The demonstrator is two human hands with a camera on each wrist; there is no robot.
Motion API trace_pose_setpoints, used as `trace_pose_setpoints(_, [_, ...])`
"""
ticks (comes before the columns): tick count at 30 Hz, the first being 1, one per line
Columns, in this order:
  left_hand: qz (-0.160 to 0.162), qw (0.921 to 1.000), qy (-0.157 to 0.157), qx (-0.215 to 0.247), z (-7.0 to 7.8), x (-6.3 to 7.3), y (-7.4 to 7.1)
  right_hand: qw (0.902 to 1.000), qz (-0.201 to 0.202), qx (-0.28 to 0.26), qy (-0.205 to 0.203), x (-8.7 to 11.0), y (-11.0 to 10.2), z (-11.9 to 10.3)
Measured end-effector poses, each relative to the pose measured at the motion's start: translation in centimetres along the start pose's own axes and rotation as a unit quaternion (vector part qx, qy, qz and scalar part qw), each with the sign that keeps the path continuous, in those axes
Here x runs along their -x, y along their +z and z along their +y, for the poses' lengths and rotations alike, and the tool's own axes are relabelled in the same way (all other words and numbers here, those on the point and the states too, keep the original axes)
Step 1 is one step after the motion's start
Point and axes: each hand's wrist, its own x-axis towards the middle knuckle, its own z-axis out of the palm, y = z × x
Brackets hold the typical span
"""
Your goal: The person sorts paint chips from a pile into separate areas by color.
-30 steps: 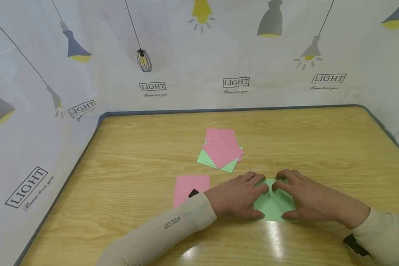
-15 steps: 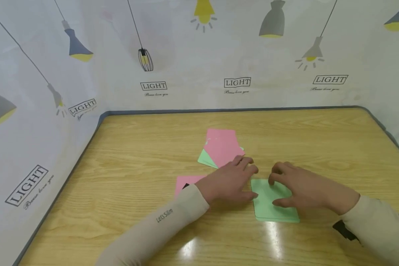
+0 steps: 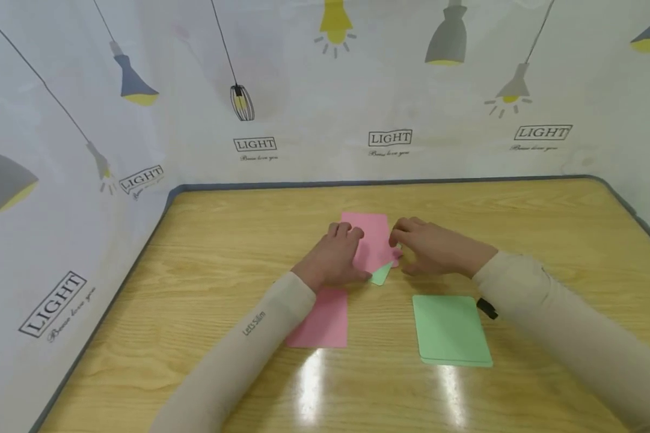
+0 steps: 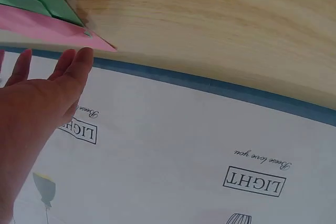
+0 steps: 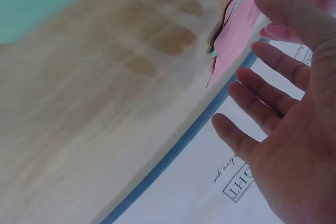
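Note:
A loose pile of pink and green cards (image 3: 372, 231) lies at the middle of the table, pink on top, with a green corner sticking out at the front. At its left edge is my left hand (image 3: 335, 255), its fingers loosely bent and covering part of the pile. My right hand (image 3: 438, 246) is at the pile's right edge, thumb and fingers spread apart. In the right wrist view, no card is between the fingers of the right hand (image 5: 294, 124). The left wrist view has the left hand (image 4: 39, 103) beside the pile, fingers loose.
Nearer to me lies a pink card stack (image 3: 325, 325), partly under my left sleeve. A neat green card stack (image 3: 451, 331) lies to the front right. A white printed curtain (image 3: 314, 90) rises behind the dark edge of the wooden table (image 3: 222, 240).
Both hands have left the green stack and moved forward and left to the mixed pile. The green stack now lies uncovered, and more of the pink stack shows.

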Motion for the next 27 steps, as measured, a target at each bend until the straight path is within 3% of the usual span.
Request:
trace_pose_setpoints(6, [-0.011,0.9999,0.01,0.007,-0.4,-0.3,0.2,0.9982,-0.05,-0.008,0.033,-3.0,0.1,0.2])
trace_pose_setpoints(13, [-0.013,0.9997,0.016,0.012,-0.4,-0.5,0.3,0.9916,-0.102,-0.027,0.075,-4.0,0.1,0.5])
trace_pose_setpoints(20, [-0.021,0.9993,0.032,0.007,-0.4,-0.6,-0.1,0.9898,-0.108,-0.041,0.083,-4.1,0.2,0.9])
trace_pose_setpoints(27, [-0.02,0.999,0.039,0.009,-1.5,-0.5,0.1,0.9894,-0.104,-0.054,0.085,-4.5,0.4,0.9])
